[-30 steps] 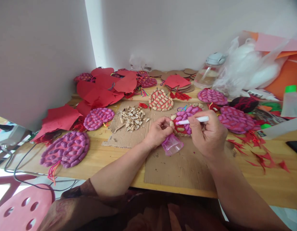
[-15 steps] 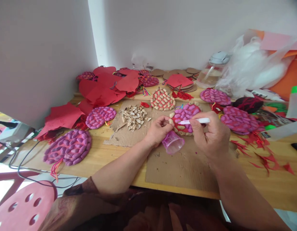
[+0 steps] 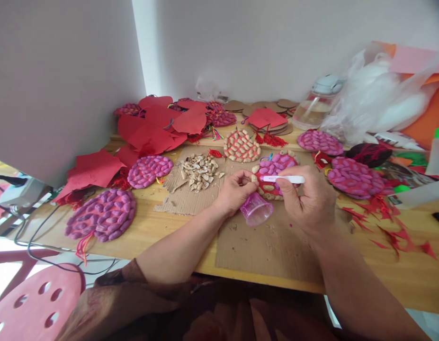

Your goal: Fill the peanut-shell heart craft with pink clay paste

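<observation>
My left hand (image 3: 237, 192) is closed on a clear plastic cup (image 3: 258, 211), tipped on its side with purple paint coating its inside. Its fingertips meet the left edge of a red-backed peanut craft (image 3: 276, 166). On that piece, the peanuts at the top are painted purple, while several along the left and lower edge are bare tan. In a pinch grip, my right hand (image 3: 308, 196) holds a white-handled paintbrush (image 3: 290, 179), its tip over the middle of the craft. The right fingers hide part of the piece.
Cardboard (image 3: 269, 251) lies under the work. Peanut shells (image 3: 200, 171) are heaped to the left, with an unpainted peanut craft (image 3: 242, 145) behind. Purple peanut crafts (image 3: 100, 215) stand around both sides. Red paper (image 3: 151, 128), a jar (image 3: 317, 102) and plastic bags (image 3: 379, 99) fill the back.
The right hand and paintbrush have shifted slightly left, and the brush has levelled out over the craft. My left hand and the cup stay nearly where they were.
</observation>
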The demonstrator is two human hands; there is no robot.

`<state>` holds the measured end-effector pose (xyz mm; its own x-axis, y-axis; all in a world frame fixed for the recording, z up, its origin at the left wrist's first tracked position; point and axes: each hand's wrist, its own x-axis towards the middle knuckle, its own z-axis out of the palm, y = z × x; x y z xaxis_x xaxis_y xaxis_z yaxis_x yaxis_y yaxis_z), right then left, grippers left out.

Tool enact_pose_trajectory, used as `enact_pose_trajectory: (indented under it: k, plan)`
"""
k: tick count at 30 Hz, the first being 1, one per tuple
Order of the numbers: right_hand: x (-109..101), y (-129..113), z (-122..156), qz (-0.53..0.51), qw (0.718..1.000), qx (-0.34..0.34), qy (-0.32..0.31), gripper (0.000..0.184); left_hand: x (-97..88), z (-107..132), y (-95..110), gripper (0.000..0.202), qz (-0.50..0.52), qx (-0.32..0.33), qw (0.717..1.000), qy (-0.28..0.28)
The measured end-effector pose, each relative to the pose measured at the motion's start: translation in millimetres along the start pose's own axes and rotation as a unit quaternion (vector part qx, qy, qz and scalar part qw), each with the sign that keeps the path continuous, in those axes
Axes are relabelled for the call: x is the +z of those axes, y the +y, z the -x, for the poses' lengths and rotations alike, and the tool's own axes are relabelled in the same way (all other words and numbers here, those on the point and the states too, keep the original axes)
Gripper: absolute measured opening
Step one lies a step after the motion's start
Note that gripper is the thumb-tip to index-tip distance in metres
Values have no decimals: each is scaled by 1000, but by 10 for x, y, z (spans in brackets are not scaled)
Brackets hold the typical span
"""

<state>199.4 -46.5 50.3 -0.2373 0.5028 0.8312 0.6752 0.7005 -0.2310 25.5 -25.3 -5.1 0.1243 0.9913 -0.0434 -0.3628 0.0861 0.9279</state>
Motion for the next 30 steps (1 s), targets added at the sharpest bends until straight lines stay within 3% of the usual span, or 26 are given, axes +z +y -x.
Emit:
enact_pose_trajectory:
  k: [30]
  plan:
    - [29,-12,0,12,999,-25,-22,6,-1,-14,-21,30,-5,6,1000,1]
